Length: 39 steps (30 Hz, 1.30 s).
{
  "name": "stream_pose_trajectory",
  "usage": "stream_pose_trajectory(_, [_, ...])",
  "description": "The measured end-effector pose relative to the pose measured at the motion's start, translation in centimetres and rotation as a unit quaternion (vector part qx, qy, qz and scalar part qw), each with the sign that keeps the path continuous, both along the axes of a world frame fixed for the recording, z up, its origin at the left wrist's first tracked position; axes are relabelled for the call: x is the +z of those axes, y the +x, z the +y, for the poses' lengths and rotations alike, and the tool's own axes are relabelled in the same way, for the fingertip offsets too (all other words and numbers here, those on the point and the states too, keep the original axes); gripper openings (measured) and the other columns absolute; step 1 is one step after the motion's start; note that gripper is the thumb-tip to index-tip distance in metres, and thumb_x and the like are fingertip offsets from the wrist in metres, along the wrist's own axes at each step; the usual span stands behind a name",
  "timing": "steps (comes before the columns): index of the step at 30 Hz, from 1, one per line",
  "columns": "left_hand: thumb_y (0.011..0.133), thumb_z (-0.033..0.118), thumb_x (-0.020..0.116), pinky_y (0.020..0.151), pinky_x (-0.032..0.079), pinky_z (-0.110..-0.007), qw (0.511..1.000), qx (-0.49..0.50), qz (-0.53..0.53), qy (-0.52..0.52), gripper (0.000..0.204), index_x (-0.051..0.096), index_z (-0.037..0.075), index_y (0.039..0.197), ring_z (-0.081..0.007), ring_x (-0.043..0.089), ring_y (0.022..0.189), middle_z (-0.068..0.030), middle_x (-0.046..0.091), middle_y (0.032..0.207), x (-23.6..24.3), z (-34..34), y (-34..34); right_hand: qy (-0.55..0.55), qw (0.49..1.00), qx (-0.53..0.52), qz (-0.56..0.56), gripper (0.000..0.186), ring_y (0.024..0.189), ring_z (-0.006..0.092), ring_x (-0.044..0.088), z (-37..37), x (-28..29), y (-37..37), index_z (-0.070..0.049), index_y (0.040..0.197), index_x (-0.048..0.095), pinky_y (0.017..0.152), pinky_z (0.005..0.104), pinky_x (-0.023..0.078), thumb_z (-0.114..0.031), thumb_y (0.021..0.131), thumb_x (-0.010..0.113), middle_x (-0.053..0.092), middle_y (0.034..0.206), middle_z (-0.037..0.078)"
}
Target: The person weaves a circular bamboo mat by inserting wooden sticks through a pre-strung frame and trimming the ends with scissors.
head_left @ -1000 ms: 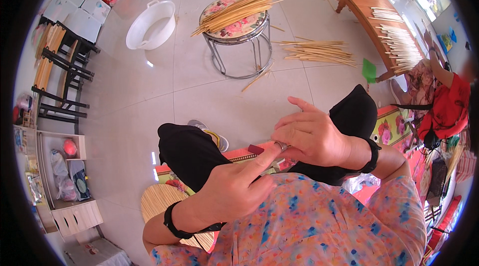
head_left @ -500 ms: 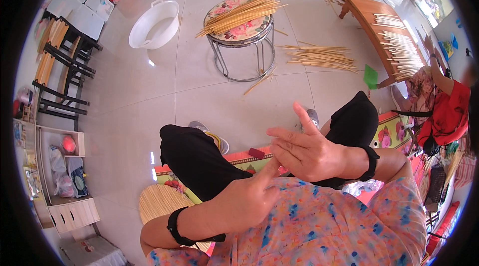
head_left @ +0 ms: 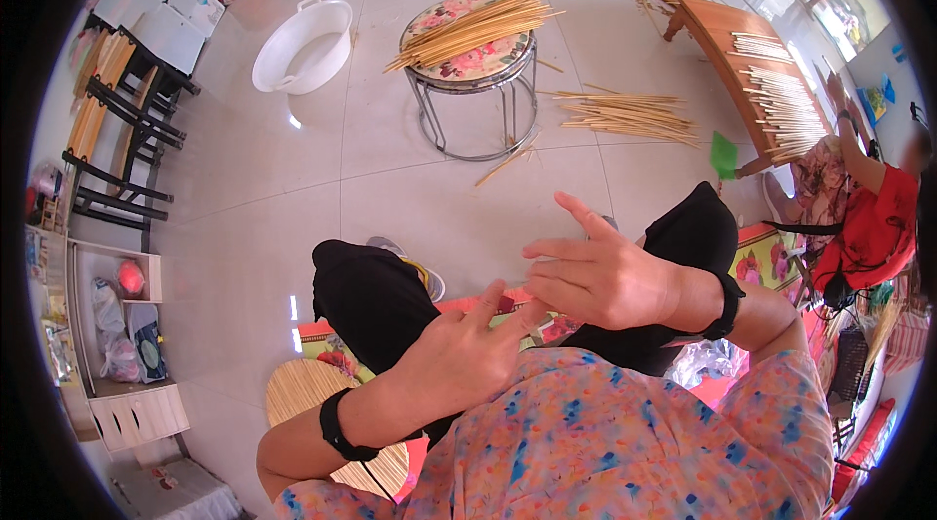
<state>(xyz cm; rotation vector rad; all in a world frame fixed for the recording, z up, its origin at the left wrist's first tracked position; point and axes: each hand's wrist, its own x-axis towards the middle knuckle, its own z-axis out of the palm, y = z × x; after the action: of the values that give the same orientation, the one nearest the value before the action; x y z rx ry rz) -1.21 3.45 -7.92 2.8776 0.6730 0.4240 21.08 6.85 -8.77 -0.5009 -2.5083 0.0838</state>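
Note:
My left hand (head_left: 463, 356) and my right hand (head_left: 607, 278) are raised in front of my chest, above my lap. The right one has its fingers stretched out, one pointing up and away. Two fingers of the left one are extended, and a fingertip meets or nearly meets the right hand's fingers. I see nothing held in either hand. Below them lie my knees in black trousers (head_left: 376, 310) and a patterned floral mat (head_left: 332, 349). A small dark red block (head_left: 505, 304) shows just behind the left fingertips.
Ahead stands a round floral stool (head_left: 459, 71) bearing a bundle of thin sticks (head_left: 478, 29). More sticks (head_left: 630, 116) lie on the floor. A white basin (head_left: 305, 47) is at the left; at the right, a wooden bench (head_left: 727, 57) with sticks and a person in red (head_left: 874, 227).
My left hand has drawn slightly left, and one of its fingers is now raised. The right hand keeps nearly the same place, its fingers somewhat straighter.

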Motion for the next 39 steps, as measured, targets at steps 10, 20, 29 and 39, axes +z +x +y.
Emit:
stream_pose_trajectory(10, [0.078, 0.007, 0.061, 0.052, 0.053, -0.035, 0.967, 0.02, -0.051, -0.249, 0.044, 0.051, -0.011, 0.117, -0.0305, 0.063, 0.064, -0.0222, 0.06, 0.102, -0.8, -1.8, 0.6, -0.106, 0.991, -0.035, -0.068, 0.011, 0.059, 0.0213, 0.057, 0.1, -3.0, -0.6, -0.01, 0.062, 0.06, 0.102, 0.0606, 0.034, -0.018, 0.065, 0.066, 0.046, 0.051, 0.001])
stream_pose_trajectory(20, [0.075, 0.003, 0.058, 0.046, 0.054, -0.033, 0.944, 0.146, 0.017, -0.295, 0.019, 0.061, -0.013, 0.085, -0.0321, 0.064, 0.074, -0.0249, 0.055, 0.116, -2.2, -1.8, 2.4, -0.136, 0.982, -0.073, -0.11, 0.015, 0.065, 0.0237, 0.06, 1.3, -4.9, 0.0, -0.008, 0.064, 0.056, 0.104, 0.0583, 0.034, -0.014, 0.061, 0.07, 0.053, 0.061, 0.006])
stream_pose_trajectory(29, [0.066, -0.005, 0.059, 0.046, 0.058, -0.035, 0.995, 0.018, 0.049, -0.085, 0.018, 0.058, -0.017, 0.08, -0.0511, 0.056, 0.097, -0.0229, 0.043, 0.13, -4.7, -1.0, 2.7, -0.129, 0.981, -0.052, -0.133, 0.013, 0.074, 0.0264, 0.064, 1.4, -6.2, 0.9, -0.007, 0.065, 0.058, 0.104, 0.0585, 0.034, -0.014, 0.063, 0.069, 0.055, 0.062, 0.008])
stream_pose_trajectory(39, [0.071, 0.0, 0.057, 0.064, 0.057, -0.039, 0.989, 0.049, 0.001, -0.138, 0.012, 0.057, -0.01, 0.079, -0.0398, 0.061, 0.098, -0.0233, 0.051, 0.117, -4.4, -1.6, 4.5, -0.167, 0.978, -0.044, -0.121, 0.016, 0.065, 0.0275, 0.058, 0.9, -7.3, 1.3, -0.009, 0.059, 0.057, 0.106, 0.0566, 0.031, -0.022, 0.064, 0.066, 0.053, 0.06, 0.007])
